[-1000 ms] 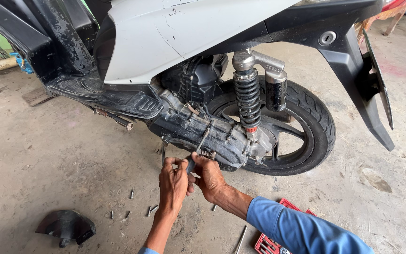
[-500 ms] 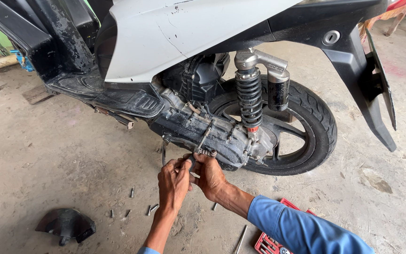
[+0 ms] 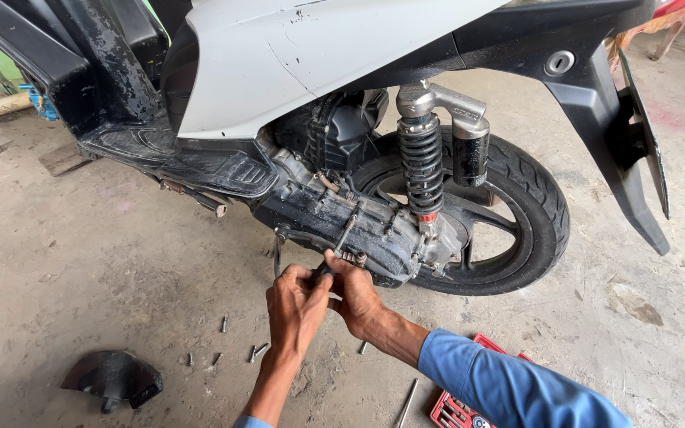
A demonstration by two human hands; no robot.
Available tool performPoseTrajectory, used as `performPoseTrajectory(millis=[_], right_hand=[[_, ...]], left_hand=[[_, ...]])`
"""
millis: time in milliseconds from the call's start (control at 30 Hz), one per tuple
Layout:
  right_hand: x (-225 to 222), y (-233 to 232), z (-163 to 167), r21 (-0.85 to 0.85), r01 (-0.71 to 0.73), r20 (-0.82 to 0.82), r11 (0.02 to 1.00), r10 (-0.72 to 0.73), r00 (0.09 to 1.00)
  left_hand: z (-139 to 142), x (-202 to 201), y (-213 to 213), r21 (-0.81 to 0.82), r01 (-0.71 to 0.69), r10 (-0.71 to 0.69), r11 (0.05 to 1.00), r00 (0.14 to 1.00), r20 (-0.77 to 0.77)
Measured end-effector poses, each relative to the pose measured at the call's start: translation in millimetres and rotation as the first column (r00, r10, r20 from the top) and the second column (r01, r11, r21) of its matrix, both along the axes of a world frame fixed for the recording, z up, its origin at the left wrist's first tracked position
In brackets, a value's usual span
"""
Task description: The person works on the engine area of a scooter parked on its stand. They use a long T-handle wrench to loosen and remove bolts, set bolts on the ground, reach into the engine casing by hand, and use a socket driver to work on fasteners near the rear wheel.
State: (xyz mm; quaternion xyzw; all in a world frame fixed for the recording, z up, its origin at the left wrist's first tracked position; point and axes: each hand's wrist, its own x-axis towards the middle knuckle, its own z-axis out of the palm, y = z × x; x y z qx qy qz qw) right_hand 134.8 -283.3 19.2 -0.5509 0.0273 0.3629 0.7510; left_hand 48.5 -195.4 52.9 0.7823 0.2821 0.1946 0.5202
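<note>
A scooter stands on the concrete floor with its dark engine case (image 3: pixel 358 226) exposed under a white side panel (image 3: pixel 295 55). My left hand (image 3: pixel 295 305) and my right hand (image 3: pixel 354 293) are pressed together just below the case, both closed on a small dark tool whose tip reaches the underside of the case. The tool is mostly hidden by my fingers. My right arm wears a blue sleeve (image 3: pixel 509 388).
The rear wheel (image 3: pixel 509 230) and a coil shock absorber (image 3: pixel 422 162) sit right of my hands. Several loose bolts (image 3: pixel 259 349) lie on the floor. A black plastic cover (image 3: pixel 112 379) lies at lower left, a red tool case (image 3: pixel 457 412) at bottom.
Both hands have shifted slightly up and closer to the engine case, still gripping the small tool together. The scooter has not moved.
</note>
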Motion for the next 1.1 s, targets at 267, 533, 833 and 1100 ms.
performPoseTrajectory(millis=[267,533,833,1100], right_hand=[[-8.3,-1.7,-3.6,0.176,-0.105,0.024,0.979,0.102,0.995],[-27.1,2.5,-5.9,0.073,-0.145,0.159,0.987,0.132,0.978],[-21.9,3.2,-5.4,0.078,-0.157,0.136,0.985,0.145,0.98],[-20.4,3.2,-4.2,0.171,-0.158,0.119,0.972,0.139,0.983]], left_hand=[[-3.3,1.0,2.7,-0.341,-0.035,0.034,0.939,0.999,-0.009],[-29.2,14.7,14.5,-0.569,-0.003,0.117,0.822,0.979,0.164],[-28.2,15.2,13.8,-0.479,-0.078,0.15,0.874,0.982,0.114],[-38.2,18.4,21.3,-0.59,0.03,0.12,0.807,0.969,0.214]])
